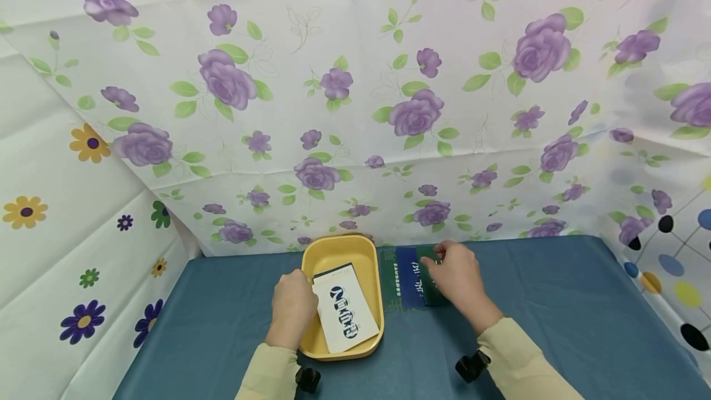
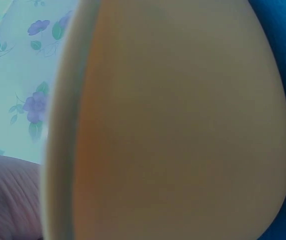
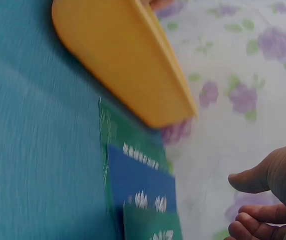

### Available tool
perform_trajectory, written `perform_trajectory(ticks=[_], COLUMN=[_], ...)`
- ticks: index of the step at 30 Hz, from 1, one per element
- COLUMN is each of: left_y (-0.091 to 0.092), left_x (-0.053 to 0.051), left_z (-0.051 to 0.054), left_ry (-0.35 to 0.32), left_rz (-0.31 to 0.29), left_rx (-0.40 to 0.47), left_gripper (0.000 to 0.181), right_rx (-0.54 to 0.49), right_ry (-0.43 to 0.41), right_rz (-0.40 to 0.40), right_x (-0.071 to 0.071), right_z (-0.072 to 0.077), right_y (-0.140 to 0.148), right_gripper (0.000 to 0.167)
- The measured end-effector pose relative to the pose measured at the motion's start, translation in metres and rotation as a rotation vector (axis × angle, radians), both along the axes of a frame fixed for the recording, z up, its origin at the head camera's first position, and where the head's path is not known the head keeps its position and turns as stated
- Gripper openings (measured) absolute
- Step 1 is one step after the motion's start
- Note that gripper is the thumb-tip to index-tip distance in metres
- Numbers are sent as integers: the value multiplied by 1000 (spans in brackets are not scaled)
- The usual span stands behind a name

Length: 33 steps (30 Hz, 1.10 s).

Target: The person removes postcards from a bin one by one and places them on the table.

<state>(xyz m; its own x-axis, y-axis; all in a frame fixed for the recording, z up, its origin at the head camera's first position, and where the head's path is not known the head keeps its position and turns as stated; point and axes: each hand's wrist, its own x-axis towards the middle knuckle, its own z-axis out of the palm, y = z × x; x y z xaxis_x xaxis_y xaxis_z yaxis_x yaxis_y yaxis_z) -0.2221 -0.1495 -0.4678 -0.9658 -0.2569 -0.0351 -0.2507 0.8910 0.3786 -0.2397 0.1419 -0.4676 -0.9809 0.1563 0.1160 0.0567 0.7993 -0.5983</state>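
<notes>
A yellow tray (image 1: 363, 258) stands on the table; a white booklet (image 1: 341, 313) with dark lettering lies tilted in it, over a dark-edged item. At the tray's left rim my left hand (image 1: 293, 307) grips with curled fingers; the tray wall (image 2: 183, 120) hides most of them in the left wrist view. To the right lie overlapping booklets: a green one (image 1: 391, 279), a blue one (image 1: 410, 276) and a dark green one (image 1: 432, 289) on top. Over the dark green one hovers my right hand (image 1: 457, 273), thumb and loosely bent fingers apart, holding nothing.
A blue-green cloth (image 1: 533, 289) covers the table. Behind it hangs a white sheet (image 1: 355, 110) with purple flowers. Patterned sheets also close off the left and right sides. Each wrist carries a small black camera (image 1: 472, 366).
</notes>
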Motion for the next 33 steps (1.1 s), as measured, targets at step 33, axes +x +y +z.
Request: perform_trajectory(ticks=[33], left_y=[0], left_x=[-1], left_z=[-1], left_ry=[-16], left_rz=[-14], left_rx=[-12], left_gripper=[15], right_rx=[104], right_ry=[-87], right_rz=[351], right_x=[35], right_z=[7], right_y=[-140], right_gripper=[54])
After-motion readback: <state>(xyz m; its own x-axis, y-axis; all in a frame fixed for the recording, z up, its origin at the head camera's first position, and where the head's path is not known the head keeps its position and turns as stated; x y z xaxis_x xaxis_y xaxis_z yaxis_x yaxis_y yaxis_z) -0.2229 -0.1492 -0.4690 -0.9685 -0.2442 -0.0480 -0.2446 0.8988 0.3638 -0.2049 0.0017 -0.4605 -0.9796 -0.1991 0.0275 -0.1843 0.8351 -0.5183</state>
